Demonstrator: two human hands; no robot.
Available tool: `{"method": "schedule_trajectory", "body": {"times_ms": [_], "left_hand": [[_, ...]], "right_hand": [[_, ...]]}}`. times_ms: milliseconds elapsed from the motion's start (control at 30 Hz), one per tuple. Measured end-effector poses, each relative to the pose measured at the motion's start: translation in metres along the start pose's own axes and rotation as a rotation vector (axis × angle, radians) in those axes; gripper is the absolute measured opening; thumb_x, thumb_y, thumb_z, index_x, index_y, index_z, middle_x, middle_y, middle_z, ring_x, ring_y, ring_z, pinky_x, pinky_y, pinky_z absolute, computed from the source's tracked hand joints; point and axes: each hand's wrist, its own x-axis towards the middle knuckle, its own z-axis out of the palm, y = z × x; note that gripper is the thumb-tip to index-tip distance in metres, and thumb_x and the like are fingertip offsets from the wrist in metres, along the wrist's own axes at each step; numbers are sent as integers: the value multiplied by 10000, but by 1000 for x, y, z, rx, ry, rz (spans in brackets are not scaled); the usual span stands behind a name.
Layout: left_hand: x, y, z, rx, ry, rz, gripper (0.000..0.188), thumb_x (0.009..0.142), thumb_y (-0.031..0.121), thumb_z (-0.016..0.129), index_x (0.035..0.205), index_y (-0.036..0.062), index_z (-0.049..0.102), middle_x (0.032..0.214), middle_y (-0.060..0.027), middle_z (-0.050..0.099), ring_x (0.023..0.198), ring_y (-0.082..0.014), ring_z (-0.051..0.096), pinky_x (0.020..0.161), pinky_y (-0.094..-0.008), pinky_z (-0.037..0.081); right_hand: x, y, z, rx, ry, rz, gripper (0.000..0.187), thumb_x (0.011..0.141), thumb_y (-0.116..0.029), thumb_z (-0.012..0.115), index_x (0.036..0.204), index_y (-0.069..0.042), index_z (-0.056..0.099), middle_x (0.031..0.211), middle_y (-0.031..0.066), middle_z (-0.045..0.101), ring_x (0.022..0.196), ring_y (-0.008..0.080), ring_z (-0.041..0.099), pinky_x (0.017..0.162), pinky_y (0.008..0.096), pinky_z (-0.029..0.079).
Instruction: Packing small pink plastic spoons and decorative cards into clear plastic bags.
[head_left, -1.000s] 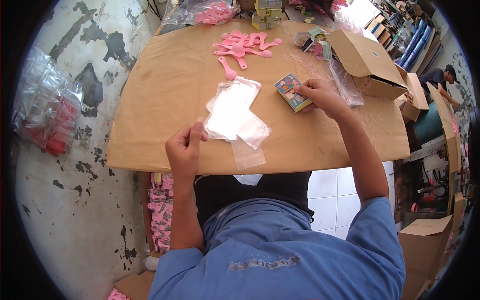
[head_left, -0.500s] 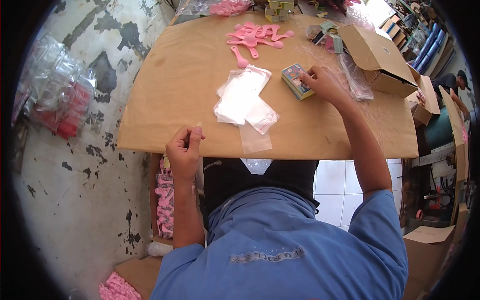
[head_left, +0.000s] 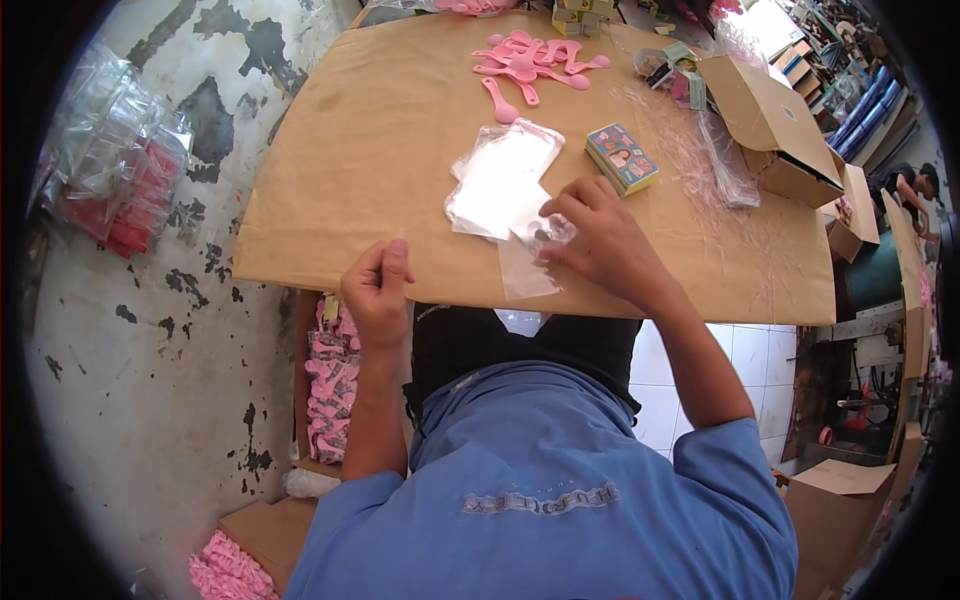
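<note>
My left hand [head_left: 378, 285] is closed near the table's front edge, thumb pressed on the curled fingers; whatever they may hold cannot be made out. My right hand [head_left: 605, 245] reaches over the front right corner of a pile of clear plastic bags [head_left: 505, 185], thumb and fingers curved around crumpled clear plastic [head_left: 556, 230]. One clear bag [head_left: 528, 272] sticks out from the pile toward the table edge. Just beyond my right hand sits a stack of small printed cards [head_left: 622, 158], blue-topped with yellowish sides. Pink plastic spoons [head_left: 525, 66] lie heaped farther back.
The brown-covered table [head_left: 330, 190] holds an open cardboard box [head_left: 775, 125] at the right, beside a clear bag [head_left: 730, 165] and pink strands. A container of small items [head_left: 672, 72] stands behind. Packed pink spoons [head_left: 330, 385] fill a box below left. Another person [head_left: 910, 190] is far right.
My right hand has left the card stack and come nearer, down to the plastic bags, where plastic is now crumpled between its fingers. My left hand stays closed, nearly in place.
</note>
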Motion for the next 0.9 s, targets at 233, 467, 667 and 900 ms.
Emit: {"method": "schedule_trajectory", "body": {"times_ms": [233,467,667,900], "left_hand": [[4,7,27,-70,-232,-83,292,1028,210,624,798,29,629,630,79,468,577,-6,377,519,-212,277],[14,20,44,-171,-426,-163,313,1049,267,601,906,6,698,656,39,542,581,-15,459,507,-194,326],[31,25,62,-354,-579,-365,432,1076,382,539,1124,-24,680,842,-54,683,661,-72,626,559,-187,456],[54,21,82,-579,-598,-618,396,1060,312,572,1274,-20,597,1086,-157,708,915,-195,722,799,-286,584]], "right_hand": [[6,9,13,115,-9,150,148,877,-153,738,924,-25,681,994,121,605,1023,313,566,907,414,453],[20,-2,9,42,172,145,86,884,-88,721,913,-18,681,990,118,636,988,315,578,895,409,454],[27,-13,6,101,182,199,97,847,-34,740,916,-37,672,949,101,634,945,317,582,852,417,463],[31,-20,-1,-2,108,-80,176,811,-82,781,971,-64,710,910,69,646,881,283,590,795,402,480]]}}
